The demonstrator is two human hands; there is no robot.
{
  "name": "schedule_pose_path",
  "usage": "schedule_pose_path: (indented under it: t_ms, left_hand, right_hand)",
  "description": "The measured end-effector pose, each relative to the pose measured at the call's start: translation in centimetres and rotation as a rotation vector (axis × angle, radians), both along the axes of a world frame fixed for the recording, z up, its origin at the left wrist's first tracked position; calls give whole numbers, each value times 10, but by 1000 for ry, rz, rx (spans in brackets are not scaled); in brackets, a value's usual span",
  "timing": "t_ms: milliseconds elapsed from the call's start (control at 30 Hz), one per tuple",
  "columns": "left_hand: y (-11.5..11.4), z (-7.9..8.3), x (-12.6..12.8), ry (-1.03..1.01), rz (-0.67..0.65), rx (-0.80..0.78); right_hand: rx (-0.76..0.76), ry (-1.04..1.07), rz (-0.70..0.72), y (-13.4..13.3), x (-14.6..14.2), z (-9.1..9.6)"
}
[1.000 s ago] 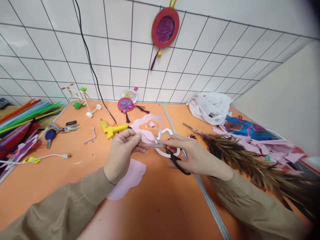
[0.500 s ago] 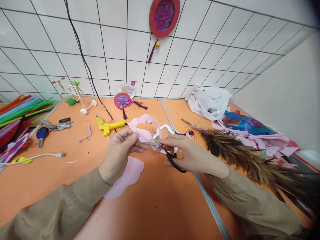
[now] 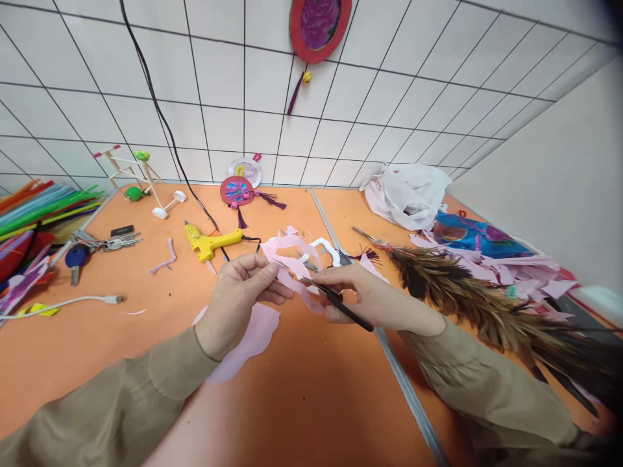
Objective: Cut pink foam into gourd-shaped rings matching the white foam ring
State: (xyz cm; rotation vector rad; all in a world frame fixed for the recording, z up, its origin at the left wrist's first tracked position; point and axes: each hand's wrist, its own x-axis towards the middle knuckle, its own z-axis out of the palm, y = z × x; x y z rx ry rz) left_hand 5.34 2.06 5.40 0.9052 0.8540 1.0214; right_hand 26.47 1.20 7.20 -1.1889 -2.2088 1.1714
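Note:
My left hand (image 3: pixel 243 295) pinches a piece of pink paper (image 3: pixel 292 264) between thumb and fingers, above the orange table (image 3: pixel 311 389). A curling strip of the same paper hangs down beside the fingertips. In my right hand (image 3: pixel 363 295) are black-handled scissors (image 3: pixel 343 308), their blades pointing left at the paper; the fingers partly cover the handles. Under my left wrist lies a larger wavy-edged pink sheet (image 3: pixel 250 344). White and pink scraps lie on the table behind my hands, partly hidden by them.
A yellow glue gun (image 3: pixel 211 243) lies left of the hands, with keys (image 3: pixel 107 243) and a white cable (image 3: pixel 73 303) further left. To the right are a feather duster (image 3: pixel 452 285), pink offcuts (image 3: pixel 520 275) and a white plastic bag (image 3: pixel 409 194). Decorated discs (image 3: pixel 237 191) stand near the tiled wall.
The pink paper has turned and its strip now curls down between my hands. The scissors have tilted, with the handles swinging to the right. My left hand still grips the paper.

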Motion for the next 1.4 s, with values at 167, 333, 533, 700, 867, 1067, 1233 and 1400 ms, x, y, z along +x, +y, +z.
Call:
schedule_pose_path:
  t_ms: [167, 333, 533, 700, 867, 1067, 1233, 1400]
  left_hand:
    - [0, -3, 0, 37, -22, 2]
    - [-1, -4, 1, 47, -50, -43]
    - [-2, -4, 3, 41, -87, -76]
    - [-2, -5, 2, 54, -104, -82]
    - [-3, -4, 2, 47, -127, -69]
    - [-4, -1, 2, 46, -133, -80]
    - [-4, 0, 3, 41, -116, -69]
    - [-5, -2, 3, 39, -121, -81]
  right_hand:
    - [-81, 16, 55, 0, -2, 8]
    - [-160, 98, 79, 0, -2, 4]
    - [-174, 162, 57, 0, -4, -4]
    - [-135, 150, 38, 0, -6, -5]
    - [-154, 180, 16, 0, -8, -6]
    - [-177, 211, 21, 0, -9, -7]
    - [-219, 232, 20, 0, -9, -7]
    - [-238, 229, -5, -1, -10, -6]
